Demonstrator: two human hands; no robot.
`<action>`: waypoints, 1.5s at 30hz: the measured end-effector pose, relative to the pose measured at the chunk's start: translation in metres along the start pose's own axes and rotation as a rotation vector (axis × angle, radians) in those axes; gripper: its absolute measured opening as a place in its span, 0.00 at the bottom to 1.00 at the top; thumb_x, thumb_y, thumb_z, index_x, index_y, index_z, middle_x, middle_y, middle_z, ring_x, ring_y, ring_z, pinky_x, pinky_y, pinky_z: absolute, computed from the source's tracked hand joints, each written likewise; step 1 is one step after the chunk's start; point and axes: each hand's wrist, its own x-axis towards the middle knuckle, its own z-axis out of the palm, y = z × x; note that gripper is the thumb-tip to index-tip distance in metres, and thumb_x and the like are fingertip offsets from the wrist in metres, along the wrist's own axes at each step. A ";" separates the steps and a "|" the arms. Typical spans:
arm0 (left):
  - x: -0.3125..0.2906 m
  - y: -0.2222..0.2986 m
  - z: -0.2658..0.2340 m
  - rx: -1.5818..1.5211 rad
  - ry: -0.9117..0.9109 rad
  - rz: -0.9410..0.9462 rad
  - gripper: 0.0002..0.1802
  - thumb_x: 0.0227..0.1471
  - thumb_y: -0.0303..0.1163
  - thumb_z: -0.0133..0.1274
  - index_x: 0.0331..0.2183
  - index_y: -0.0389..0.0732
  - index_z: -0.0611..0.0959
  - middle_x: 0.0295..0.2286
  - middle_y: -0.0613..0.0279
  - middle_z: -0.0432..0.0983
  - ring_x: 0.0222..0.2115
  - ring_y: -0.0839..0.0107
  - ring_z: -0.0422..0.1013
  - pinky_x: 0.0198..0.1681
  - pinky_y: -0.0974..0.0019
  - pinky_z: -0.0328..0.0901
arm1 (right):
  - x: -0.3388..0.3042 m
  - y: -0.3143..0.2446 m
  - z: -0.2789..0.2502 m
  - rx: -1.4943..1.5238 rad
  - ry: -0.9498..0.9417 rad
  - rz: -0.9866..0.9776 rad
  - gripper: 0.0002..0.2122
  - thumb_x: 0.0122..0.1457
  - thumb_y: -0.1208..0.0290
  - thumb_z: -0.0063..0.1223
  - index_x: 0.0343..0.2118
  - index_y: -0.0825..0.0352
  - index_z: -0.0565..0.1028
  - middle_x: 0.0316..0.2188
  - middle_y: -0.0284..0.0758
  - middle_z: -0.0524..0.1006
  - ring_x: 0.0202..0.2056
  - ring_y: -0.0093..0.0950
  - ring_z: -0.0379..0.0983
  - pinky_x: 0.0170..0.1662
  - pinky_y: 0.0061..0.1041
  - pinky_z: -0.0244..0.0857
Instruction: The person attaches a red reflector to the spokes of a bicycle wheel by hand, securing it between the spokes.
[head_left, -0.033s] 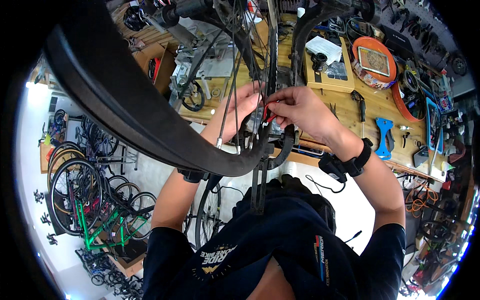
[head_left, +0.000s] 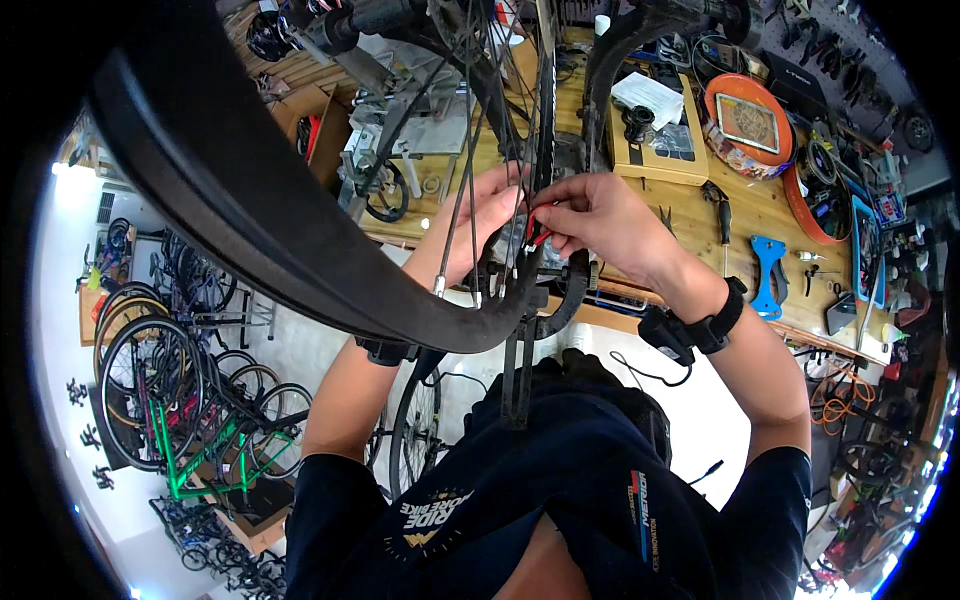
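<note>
Both hands work at the centre of a bicycle wheel (head_left: 300,240) held in front of the person, its black tyre sweeping from upper left to lower centre. The right hand (head_left: 600,220) has its grip pressed together, thumb and forefinger pinching a small red tool (head_left: 540,232) just beside the spokes (head_left: 470,180). The left hand (head_left: 485,225) reaches through from the left, behind the spokes; its fingers curl around the wheel's middle part, but the spokes hide them, so whether that grip is closed on anything cannot be told. The two hands are nearly touching. A black band (head_left: 705,325) sits on the right wrist.

Beyond the wheel lies a wooden table (head_left: 690,215). On it, to the right, are a blue tool (head_left: 768,275), a black-handled screwdriver (head_left: 722,215) and a round orange tin (head_left: 750,120). Far left, on the floor, stand several bicycles, one with a green frame (head_left: 195,460).
</note>
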 end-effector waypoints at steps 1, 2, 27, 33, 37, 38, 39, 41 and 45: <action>-0.001 -0.001 0.001 0.001 0.002 0.011 0.29 0.62 0.45 0.44 0.57 0.37 0.68 0.48 0.60 0.72 0.49 0.73 0.67 0.51 0.69 0.59 | -0.001 -0.001 0.001 0.012 -0.026 -0.019 0.12 0.58 0.76 0.54 0.41 0.78 0.74 0.29 0.35 0.76 0.28 0.20 0.74 0.32 0.18 0.73; -0.001 -0.002 0.001 -0.004 0.009 0.024 0.28 0.62 0.44 0.44 0.57 0.37 0.68 0.49 0.60 0.71 0.49 0.74 0.67 0.51 0.69 0.59 | -0.004 -0.001 0.002 0.023 -0.052 -0.038 0.12 0.58 0.76 0.55 0.42 0.78 0.74 0.29 0.36 0.76 0.29 0.21 0.74 0.33 0.19 0.73; 0.000 -0.014 -0.002 -0.027 0.053 0.131 0.26 0.63 0.40 0.44 0.54 0.31 0.70 0.50 0.58 0.71 0.49 0.72 0.68 0.54 0.68 0.60 | 0.007 -0.003 0.034 -0.676 0.189 -0.337 0.14 0.49 0.68 0.63 0.32 0.75 0.77 0.25 0.47 0.77 0.28 0.30 0.76 0.35 0.30 0.69; -0.017 0.043 -0.003 0.296 -0.013 0.051 0.23 0.63 0.40 0.43 0.51 0.31 0.72 0.41 0.58 0.75 0.42 0.70 0.72 0.45 0.70 0.66 | 0.002 -0.022 0.025 -0.419 -0.150 -0.348 0.10 0.57 0.68 0.58 0.29 0.72 0.78 0.20 0.32 0.76 0.22 0.19 0.70 0.26 0.22 0.65; -0.036 0.110 -0.015 0.048 -0.140 -0.123 0.24 0.63 0.45 0.40 0.46 0.33 0.75 0.37 0.55 0.76 0.39 0.69 0.73 0.42 0.70 0.67 | -0.036 -0.082 0.047 -0.248 -0.177 -0.272 0.13 0.59 0.63 0.58 0.27 0.70 0.77 0.18 0.26 0.74 0.18 0.10 0.65 0.19 0.12 0.56; -0.036 0.115 -0.017 -0.210 -0.183 -0.186 0.25 0.63 0.46 0.39 0.45 0.33 0.76 0.36 0.54 0.75 0.38 0.69 0.73 0.41 0.69 0.68 | -0.041 -0.092 0.051 -0.234 -0.152 -0.282 0.14 0.58 0.61 0.58 0.27 0.70 0.78 0.18 0.26 0.74 0.18 0.11 0.65 0.19 0.13 0.57; -0.040 0.114 -0.014 -0.152 -0.100 -0.058 0.25 0.62 0.48 0.40 0.44 0.34 0.76 0.36 0.55 0.75 0.38 0.70 0.73 0.41 0.69 0.68 | -0.045 -0.099 0.054 -0.222 -0.136 -0.295 0.15 0.58 0.59 0.58 0.26 0.69 0.78 0.18 0.26 0.74 0.18 0.11 0.65 0.19 0.13 0.57; -0.041 0.115 -0.013 -0.096 -0.071 -0.004 0.26 0.60 0.49 0.42 0.44 0.34 0.75 0.37 0.57 0.75 0.37 0.73 0.72 0.40 0.69 0.67 | -0.045 -0.102 0.054 -0.275 -0.154 -0.295 0.16 0.58 0.57 0.58 0.27 0.70 0.79 0.18 0.27 0.74 0.19 0.13 0.66 0.22 0.14 0.59; -0.028 0.086 -0.014 0.081 -0.060 -0.111 0.26 0.59 0.48 0.44 0.46 0.34 0.74 0.39 0.60 0.74 0.37 0.75 0.71 0.42 0.70 0.65 | -0.035 -0.074 0.043 -0.416 -0.114 -0.277 0.16 0.57 0.60 0.59 0.29 0.73 0.78 0.19 0.30 0.74 0.21 0.16 0.67 0.25 0.19 0.62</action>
